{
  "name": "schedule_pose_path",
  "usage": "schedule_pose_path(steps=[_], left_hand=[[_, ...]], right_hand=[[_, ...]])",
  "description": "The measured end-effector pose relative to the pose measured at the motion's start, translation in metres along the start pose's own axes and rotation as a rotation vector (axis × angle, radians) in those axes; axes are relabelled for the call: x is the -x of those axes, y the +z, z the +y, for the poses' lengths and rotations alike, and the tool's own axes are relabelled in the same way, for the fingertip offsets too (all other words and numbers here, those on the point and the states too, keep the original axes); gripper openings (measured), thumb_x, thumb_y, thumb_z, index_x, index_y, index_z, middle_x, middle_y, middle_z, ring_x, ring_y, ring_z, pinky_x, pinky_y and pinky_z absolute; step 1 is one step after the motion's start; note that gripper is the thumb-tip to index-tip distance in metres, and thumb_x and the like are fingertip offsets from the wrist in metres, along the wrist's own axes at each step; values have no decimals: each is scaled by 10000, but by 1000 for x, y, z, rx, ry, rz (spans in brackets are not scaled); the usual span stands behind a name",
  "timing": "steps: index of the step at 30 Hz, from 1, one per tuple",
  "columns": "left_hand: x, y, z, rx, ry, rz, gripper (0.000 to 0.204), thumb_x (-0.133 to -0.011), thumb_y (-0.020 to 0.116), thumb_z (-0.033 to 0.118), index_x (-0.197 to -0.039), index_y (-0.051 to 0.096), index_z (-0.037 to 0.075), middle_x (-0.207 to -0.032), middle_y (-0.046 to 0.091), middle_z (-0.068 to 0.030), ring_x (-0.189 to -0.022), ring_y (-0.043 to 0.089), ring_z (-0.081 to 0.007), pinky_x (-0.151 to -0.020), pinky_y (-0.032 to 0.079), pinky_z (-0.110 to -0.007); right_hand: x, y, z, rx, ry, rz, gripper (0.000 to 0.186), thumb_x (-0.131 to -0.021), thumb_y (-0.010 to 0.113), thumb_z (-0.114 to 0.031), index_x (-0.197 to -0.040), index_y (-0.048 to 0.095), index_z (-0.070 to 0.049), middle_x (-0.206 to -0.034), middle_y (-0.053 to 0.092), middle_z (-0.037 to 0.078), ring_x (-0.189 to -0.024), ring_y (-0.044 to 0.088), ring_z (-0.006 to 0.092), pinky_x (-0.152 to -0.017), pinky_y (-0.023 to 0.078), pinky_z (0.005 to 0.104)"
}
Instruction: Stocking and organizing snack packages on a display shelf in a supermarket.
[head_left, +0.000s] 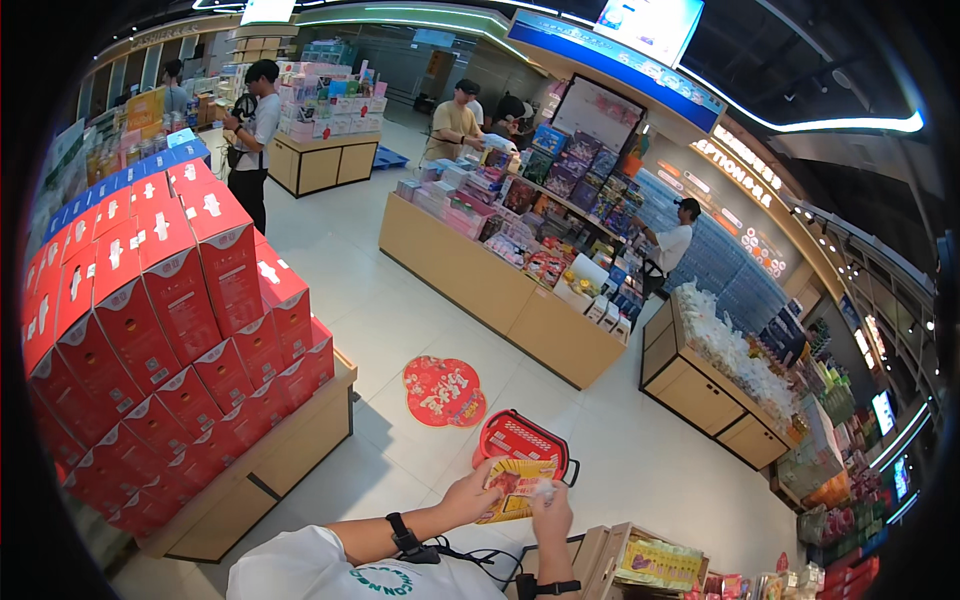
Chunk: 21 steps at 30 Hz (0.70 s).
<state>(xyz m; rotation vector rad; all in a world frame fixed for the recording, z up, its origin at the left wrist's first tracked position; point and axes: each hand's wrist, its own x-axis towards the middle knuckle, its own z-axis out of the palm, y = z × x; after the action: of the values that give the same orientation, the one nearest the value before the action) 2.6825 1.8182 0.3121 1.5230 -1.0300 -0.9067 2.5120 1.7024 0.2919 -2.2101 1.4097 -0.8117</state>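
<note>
My left hand [473,494] and my right hand [551,510] both hold a flat yellow and red snack packet [513,487] low in the middle of the head view. The left hand grips its left edge, the right hand pinches its right side, where something small and white shows at the fingers. A red shopping basket [520,438] stands on the pale floor just beyond the packet. Both wrists wear black bands.
A tall stack of red gift boxes [160,330] on a wooden plinth fills the left. Wooden display islands [500,290] stand ahead and to the right. A red floor sticker [443,391] lies ahead. A shelf of yellow packets [655,565] sits by my right. Several people stand farther off.
</note>
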Motion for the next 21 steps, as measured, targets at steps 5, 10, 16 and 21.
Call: schedule_pose_path(steps=[5,10,16,21], left_hand=[[-3,13,-7,-20,167,43,439,-960,443,375,-1341,364,171,-1119,619,-185,-1015,619,-347,-837,484,-407],[2,10,-18,169,39,32,420,-1007,391,337,-1357,340,110,-1099,610,-162,-1002,615,-238,-861,477,-352],[-3,19,-46,271,152,127,414,-999,388,358,-1350,358,141,-1049,632,-193,-929,649,-299,-794,497,-373],[1,3,-49,474,132,181,394,-1008,387,306,-1342,378,96,-1084,615,-149,-976,609,-205,-841,483,-333]], right_hand=[[29,19,-36,-1,-456,55,282,-803,618,-189,-1066,577,-95,-912,653,167,-781,644,355,-692,507,428],[32,-4,-51,-55,-306,-91,289,-779,649,-203,-1043,585,-102,-892,660,137,-774,653,321,-663,522,401],[38,12,-45,-98,-443,-58,326,-761,683,-202,-1048,575,-91,-873,649,140,-725,647,306,-652,517,388],[49,22,-90,-141,-538,-184,331,-743,708,-226,-1019,594,-83,-856,636,130,-726,632,315,-631,505,386]])
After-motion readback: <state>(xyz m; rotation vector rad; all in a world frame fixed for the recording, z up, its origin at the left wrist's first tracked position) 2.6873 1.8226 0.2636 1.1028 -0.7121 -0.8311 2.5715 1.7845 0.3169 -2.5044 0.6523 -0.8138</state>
